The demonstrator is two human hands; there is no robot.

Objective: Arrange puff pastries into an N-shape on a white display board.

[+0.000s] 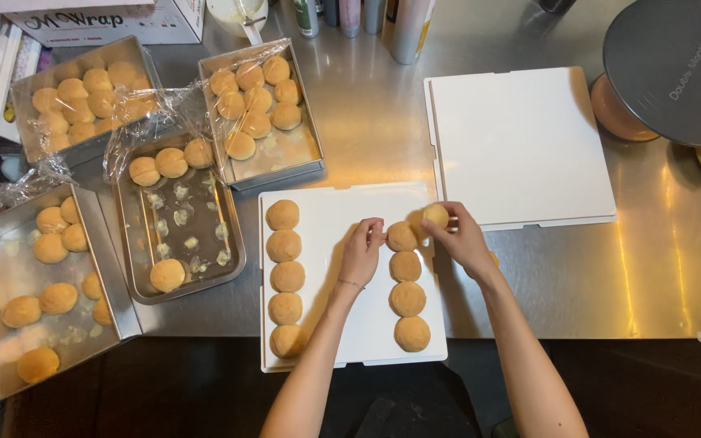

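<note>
Left hand (362, 251) lying half-curled on white board (342, 219), fingertips touching top bun (402, 236) of column beside it, not gripping. Right hand (458, 237) pinching another bun (436, 215) just beyond. Row of five buns (285, 277) lying left of left hand. Farther left, metal trays (127, 235) holding more buns. Second white board (521, 146) lying beyond right hand.
</note>
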